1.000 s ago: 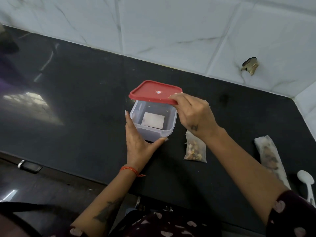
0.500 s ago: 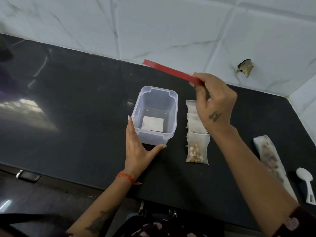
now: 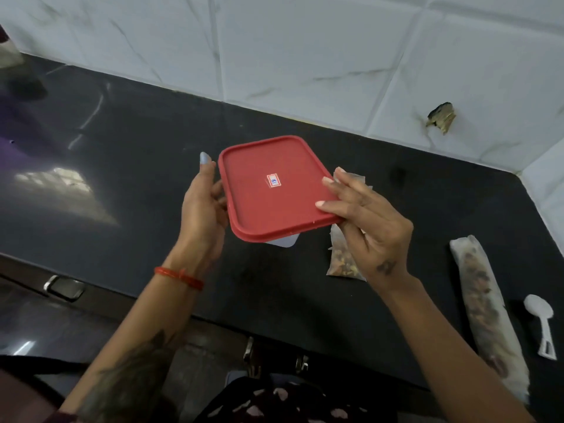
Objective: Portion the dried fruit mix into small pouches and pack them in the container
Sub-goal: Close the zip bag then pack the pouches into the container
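Both hands hold the red lid (image 3: 273, 187) above the container (image 3: 285, 240): left hand (image 3: 203, 206) grips its left edge, right hand (image 3: 367, 221) pinches its right. Filled pouches (image 3: 343, 262) lie on the bench (image 3: 137, 154), right of the container.

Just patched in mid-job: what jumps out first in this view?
The red lid dominates mid-frame, held above the black countertop with the left hand at its left edge and the right hand gripping its right edge; it hides nearly all of the clear container beneath. Small filled pouches lie just right of it, partly behind the right hand. Further right are the long bag of dried fruit mix and a white spoon.
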Motion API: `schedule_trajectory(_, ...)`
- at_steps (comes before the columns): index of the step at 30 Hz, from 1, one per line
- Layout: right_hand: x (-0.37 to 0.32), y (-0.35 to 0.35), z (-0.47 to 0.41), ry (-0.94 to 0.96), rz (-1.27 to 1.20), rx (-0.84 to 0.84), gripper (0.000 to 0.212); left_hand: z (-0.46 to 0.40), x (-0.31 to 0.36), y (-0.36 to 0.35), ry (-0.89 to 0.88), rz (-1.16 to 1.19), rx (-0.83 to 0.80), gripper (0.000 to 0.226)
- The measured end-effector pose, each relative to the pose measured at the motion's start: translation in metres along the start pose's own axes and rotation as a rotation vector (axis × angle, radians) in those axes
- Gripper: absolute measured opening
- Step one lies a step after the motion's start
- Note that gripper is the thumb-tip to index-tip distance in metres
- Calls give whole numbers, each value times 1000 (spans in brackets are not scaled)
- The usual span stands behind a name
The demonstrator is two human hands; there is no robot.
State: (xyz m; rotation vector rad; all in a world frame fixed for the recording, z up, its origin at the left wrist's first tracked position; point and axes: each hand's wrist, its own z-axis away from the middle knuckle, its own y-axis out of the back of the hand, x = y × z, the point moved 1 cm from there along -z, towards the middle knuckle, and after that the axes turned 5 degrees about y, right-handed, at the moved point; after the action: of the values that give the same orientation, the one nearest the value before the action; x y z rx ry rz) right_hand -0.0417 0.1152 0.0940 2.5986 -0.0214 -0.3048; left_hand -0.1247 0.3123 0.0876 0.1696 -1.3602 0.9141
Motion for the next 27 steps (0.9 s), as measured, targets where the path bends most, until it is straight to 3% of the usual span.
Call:
schedule_trajectory(3,-2,3,16,-120,-99,-43,30,2,-7,11,-32,-30,13,17)
schedule_trajectory(8,-12,4,46,-711,-372,-68,39,27,-23,26,-28,-16,145,58)
schedule_trajectory(12,-27,3,54,-1112,-719,43,44,54,-36,31,-74,-49,219,54)
schedule_trajectory(16,-34,1,59,-1185,-798,23,29,70,-50,40,-100,-82,298,39)
schedule_trajectory(18,-33,-1,65,-1209,-751,9,32,73,-58,50,-120,-140,360,27)
schedule_trajectory(22,-30,-6,74,-1296,-703,-3,26,77,-77,70,-141,-365,518,13)
schedule_trajectory(27,-19,-22,85,-1209,-373,-145,23,83,-93,74,-145,-735,585,19)
